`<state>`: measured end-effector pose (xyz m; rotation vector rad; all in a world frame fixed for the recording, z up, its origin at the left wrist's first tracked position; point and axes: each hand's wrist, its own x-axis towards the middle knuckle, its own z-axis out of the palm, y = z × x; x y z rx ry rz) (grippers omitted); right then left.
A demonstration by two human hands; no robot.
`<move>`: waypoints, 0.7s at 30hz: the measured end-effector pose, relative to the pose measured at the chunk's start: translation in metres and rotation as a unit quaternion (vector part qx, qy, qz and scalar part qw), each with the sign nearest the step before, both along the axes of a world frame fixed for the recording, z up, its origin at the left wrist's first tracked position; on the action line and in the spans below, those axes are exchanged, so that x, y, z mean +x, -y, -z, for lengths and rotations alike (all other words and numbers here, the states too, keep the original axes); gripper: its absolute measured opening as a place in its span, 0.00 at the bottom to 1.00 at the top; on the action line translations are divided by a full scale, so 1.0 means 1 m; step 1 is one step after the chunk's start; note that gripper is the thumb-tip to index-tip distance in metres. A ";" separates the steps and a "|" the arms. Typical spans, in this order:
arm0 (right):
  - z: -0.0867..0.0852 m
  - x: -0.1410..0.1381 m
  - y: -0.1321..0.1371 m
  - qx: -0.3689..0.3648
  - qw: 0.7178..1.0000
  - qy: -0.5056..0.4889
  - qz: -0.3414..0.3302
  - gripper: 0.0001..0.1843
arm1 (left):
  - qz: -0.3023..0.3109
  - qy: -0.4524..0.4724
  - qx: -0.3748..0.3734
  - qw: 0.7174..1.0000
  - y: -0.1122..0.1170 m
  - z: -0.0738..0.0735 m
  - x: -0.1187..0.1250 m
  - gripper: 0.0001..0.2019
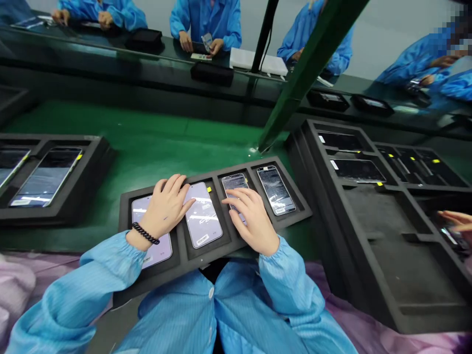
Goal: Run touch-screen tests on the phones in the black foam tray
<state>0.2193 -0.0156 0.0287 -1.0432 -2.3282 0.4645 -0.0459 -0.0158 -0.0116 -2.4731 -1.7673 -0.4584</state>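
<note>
A black foam tray lies on the green belt in front of me, with several phones side by side in its slots. My left hand, a black bead bracelet at the wrist, rests flat with spread fingers over the leftmost phone and reaches onto the second phone. My right hand lies flat on the third phone, fingers apart. The fourth phone at the right end is uncovered. Neither hand grips anything.
Another tray with phones sits at the left. A stack of large black trays stands at the right, where another person's fingers show. A green post slants down to the belt. People in blue coats work across the line.
</note>
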 end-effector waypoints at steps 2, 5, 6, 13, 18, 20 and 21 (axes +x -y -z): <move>0.004 0.005 0.009 -0.006 0.999 -0.031 0.013 0.15 | -0.008 0.007 0.002 1.000 -0.003 0.004 0.001 0.25; 0.012 0.011 0.022 -0.015 0.996 -0.077 0.032 0.14 | -0.020 0.025 0.006 0.999 -0.010 0.008 0.002 0.25; 0.015 0.012 0.026 -0.017 0.995 -0.093 0.039 0.14 | -0.022 0.030 0.008 0.999 -0.012 0.009 0.002 0.25; 0.045 0.008 0.036 0.002 0.967 -0.223 0.123 0.13 | 0.007 0.048 0.033 0.998 -0.015 0.006 0.006 0.22; 0.050 0.005 0.036 0.009 0.956 -0.257 0.144 0.13 | -0.018 0.173 -0.023 0.985 -0.022 -0.004 -0.003 0.20; 0.047 0.006 0.037 -0.002 0.955 -0.259 0.144 0.13 | -0.035 0.253 -0.046 0.966 -0.021 -0.014 0.001 0.23; 0.045 0.006 0.037 -0.002 0.955 -0.262 0.140 0.13 | -0.047 0.324 -0.083 0.941 -0.017 -0.020 0.006 0.25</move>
